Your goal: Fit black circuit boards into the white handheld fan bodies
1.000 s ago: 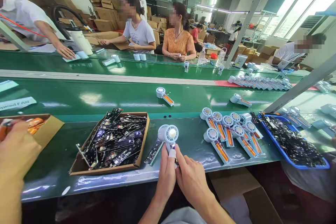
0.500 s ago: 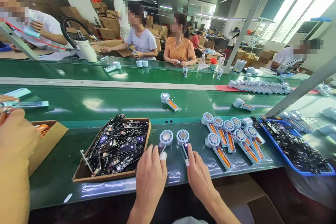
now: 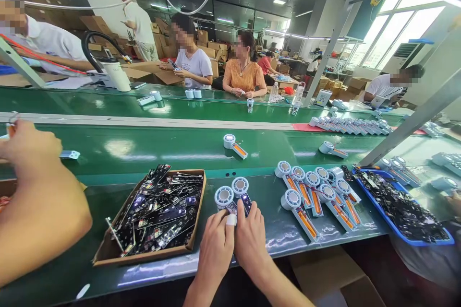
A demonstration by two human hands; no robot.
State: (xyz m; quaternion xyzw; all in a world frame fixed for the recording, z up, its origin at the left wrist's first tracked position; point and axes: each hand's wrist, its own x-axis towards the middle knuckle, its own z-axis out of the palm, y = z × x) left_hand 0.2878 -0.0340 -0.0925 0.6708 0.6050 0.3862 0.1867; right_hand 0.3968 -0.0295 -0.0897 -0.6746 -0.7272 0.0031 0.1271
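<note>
My left hand [image 3: 215, 247] closes over the handle of a pale blue handheld fan [image 3: 224, 196], whose round head points away from me. White tape wraps one of its fingertips. Close beside it, my right hand [image 3: 251, 237] grips the handle of a second handheld fan [image 3: 240, 186]. A dark circuit board [image 3: 246, 201] shows at the top of that handle, above my fingers. The two fan heads are side by side, nearly touching, and my hands meet. Both handles are mostly hidden under my fingers.
Left of my hands is a cardboard box of circuit boards [image 3: 165, 218]. To the right lie several open fans with orange batteries [image 3: 312, 180], then a blue tray of dark boards [image 3: 403, 206]. A co-worker's arm [image 3: 43, 201] reaches in from the left. A single fan [image 3: 229, 141] lies farther back.
My right hand has moved left with its fan, bringing it against the left one. My left hand has shifted slightly right. The co-worker's arm at the left reaches farther in.
</note>
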